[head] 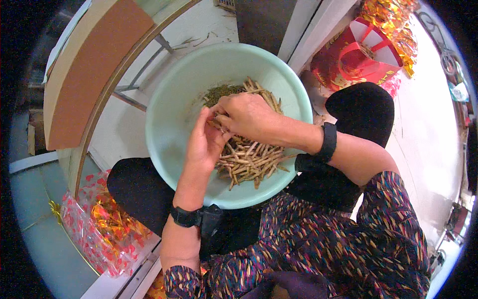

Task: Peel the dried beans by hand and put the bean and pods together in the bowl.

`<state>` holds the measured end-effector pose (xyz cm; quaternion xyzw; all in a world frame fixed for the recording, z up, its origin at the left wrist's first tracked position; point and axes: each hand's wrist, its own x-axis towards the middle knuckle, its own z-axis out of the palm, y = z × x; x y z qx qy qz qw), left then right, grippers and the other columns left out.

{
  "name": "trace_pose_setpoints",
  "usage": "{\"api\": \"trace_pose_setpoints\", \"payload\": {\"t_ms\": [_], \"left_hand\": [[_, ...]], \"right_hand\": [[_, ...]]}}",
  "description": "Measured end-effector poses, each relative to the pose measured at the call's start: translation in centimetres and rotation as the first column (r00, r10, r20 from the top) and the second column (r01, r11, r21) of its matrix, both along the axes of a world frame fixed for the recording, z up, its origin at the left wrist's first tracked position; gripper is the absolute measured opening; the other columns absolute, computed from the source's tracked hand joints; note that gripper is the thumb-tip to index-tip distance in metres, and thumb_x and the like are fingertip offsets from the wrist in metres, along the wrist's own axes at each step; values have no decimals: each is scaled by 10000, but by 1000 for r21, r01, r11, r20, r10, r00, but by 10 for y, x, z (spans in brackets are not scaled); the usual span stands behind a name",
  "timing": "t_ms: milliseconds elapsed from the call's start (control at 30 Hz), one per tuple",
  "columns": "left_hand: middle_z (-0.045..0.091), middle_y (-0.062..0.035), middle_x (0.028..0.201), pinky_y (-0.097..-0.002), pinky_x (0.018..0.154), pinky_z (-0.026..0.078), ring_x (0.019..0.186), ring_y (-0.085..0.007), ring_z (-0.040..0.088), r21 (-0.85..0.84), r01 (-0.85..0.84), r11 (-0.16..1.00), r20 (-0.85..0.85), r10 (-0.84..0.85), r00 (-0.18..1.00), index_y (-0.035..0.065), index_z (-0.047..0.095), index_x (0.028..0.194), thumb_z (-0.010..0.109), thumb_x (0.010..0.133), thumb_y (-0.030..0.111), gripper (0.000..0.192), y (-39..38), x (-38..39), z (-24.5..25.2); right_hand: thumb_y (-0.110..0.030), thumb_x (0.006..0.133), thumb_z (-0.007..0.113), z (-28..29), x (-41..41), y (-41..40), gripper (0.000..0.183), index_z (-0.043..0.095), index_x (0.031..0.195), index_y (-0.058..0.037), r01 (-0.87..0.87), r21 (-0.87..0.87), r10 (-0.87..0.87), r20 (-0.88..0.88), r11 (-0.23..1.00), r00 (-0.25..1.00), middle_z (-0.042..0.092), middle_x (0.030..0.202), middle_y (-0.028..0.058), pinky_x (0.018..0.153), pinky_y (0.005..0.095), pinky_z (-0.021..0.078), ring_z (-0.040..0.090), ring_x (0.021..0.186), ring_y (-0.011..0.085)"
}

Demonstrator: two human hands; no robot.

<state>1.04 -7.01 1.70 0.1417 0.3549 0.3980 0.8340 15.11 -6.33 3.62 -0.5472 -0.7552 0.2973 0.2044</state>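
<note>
A pale green plastic basin (164, 123) rests on my lap, between my knees. Dried tan bean pods (257, 160) are heaped in its near right part, and more lie along its far right side. Small green beans (224, 91) are gathered at the far side of the basin floor. My left hand (207, 144) is over the basin with its palm turned inward. Against its fingers, my right hand (246, 116) is bent with its fingertips pinched together. A dried pod (217, 125) is held between both hands, mostly covered by the fingers.
A red paper gift bag (358, 67) stands on the floor at far right, beside gold foil wrapping (392, 22). Clear plastic with red hearts (101, 224) lies at lower left. A round table's edge (102, 89) curves along the left, with a cardboard box (97, 71) on it.
</note>
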Motion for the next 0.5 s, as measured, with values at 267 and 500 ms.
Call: {"api": "trace_pose_setpoints", "payload": {"t_ms": [267, 500], "left_hand": [[581, -78, 821, -314, 752, 474, 762, -186, 578, 86, 38, 996, -100, -30, 995, 19, 545, 870, 538, 792, 136, 141, 0, 3, 14], [581, -54, 747, -252, 602, 454, 660, -143, 562, 122, 109, 986, -136, -92, 986, 58, 528, 754, 585, 752, 92, 67, 2, -6, 9]], "right_hand": [[-199, 745, 567, 14, 29, 14, 213, 608, 770, 8, 2, -307, -157, -481, 952, 863, 572, 637, 22, 481, 212, 397, 477, 522, 89], [-209, 758, 550, 17, 20, 9, 181, 623, 775, -44, -115, -514, -250, -587, 850, 770, 470, 538, -25, 405, 185, 273, 347, 456, 33]]}}
